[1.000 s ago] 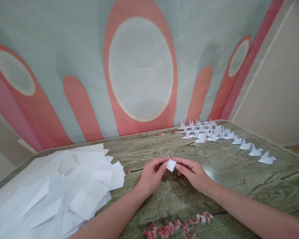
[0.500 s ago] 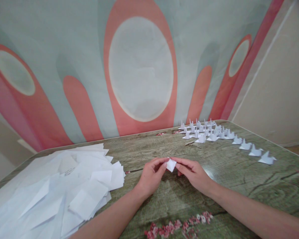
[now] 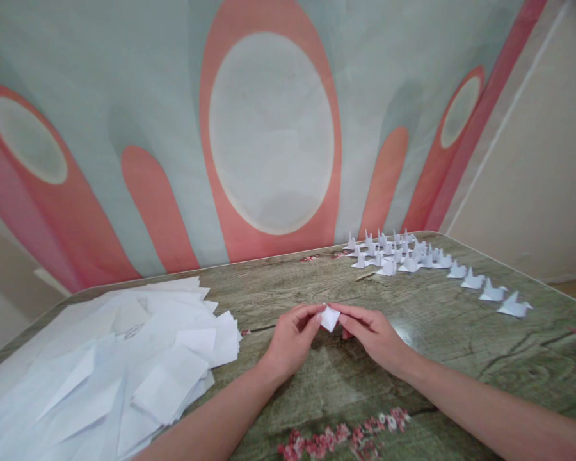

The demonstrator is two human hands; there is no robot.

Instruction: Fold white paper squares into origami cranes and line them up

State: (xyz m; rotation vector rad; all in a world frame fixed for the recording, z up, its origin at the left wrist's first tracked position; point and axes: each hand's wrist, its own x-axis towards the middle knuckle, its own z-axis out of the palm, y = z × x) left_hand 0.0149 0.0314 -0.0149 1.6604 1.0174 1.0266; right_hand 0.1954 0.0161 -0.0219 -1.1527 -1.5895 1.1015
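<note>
A small folded white paper [image 3: 329,318], diamond-shaped from here, is held between both hands above the middle of the table. My left hand [image 3: 292,336] pinches its left corner between thumb and fingers. On the opposite corner, my right hand [image 3: 372,333] grips it the same way. The undersides of the paper and some fingertips are hidden. To the left spreads a heap of loose white paper sheets [image 3: 173,378]. Several white folded paper cranes [image 3: 471,280] stand at the back right.
The table [image 3: 278,282] has a wood-grain top printed with pink flowers [image 3: 326,442] near its front. Behind its far edge hangs a grey-green backdrop [image 3: 173,64] with coral shapes. A plain wall [image 3: 542,147] is on the right.
</note>
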